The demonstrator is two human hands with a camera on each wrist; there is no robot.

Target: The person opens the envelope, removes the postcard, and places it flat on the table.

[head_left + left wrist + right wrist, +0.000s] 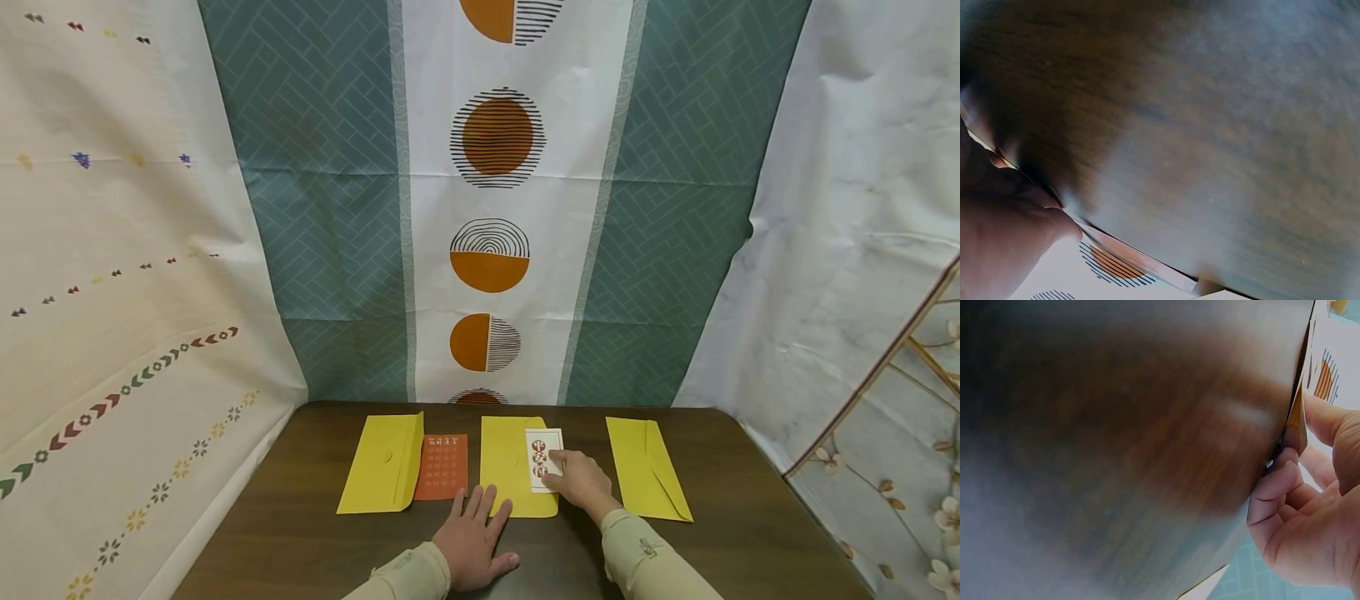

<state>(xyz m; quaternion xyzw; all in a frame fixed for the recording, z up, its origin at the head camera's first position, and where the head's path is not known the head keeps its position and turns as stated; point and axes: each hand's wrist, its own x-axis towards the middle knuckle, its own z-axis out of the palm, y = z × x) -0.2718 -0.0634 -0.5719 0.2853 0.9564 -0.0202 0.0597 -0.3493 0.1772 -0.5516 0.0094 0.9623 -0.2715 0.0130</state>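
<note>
My left hand [471, 542] lies with spread, straight fingers on the dark table, fingertips right at the lower left edge of the middle yellow envelope [497, 467] and close to the red card [442, 471]. Over the envelope's right side sits a white card [537, 442] with red round print. My right hand [583, 483] holds that card by its right edge, thumb and index finger across it. In the right wrist view the right hand [1310, 519] has curled fingers beside a yellow edge. The left wrist view shows only part of the left hand [1010, 231].
Another yellow envelope [378, 471] lies at the left, overlapping the red card. A third yellow envelope [645, 475] is to the right of my right hand. Patterned cloths [330, 208] hang behind the wooden table [300, 542]. Flower-printed cloth [900, 467] borders its right side.
</note>
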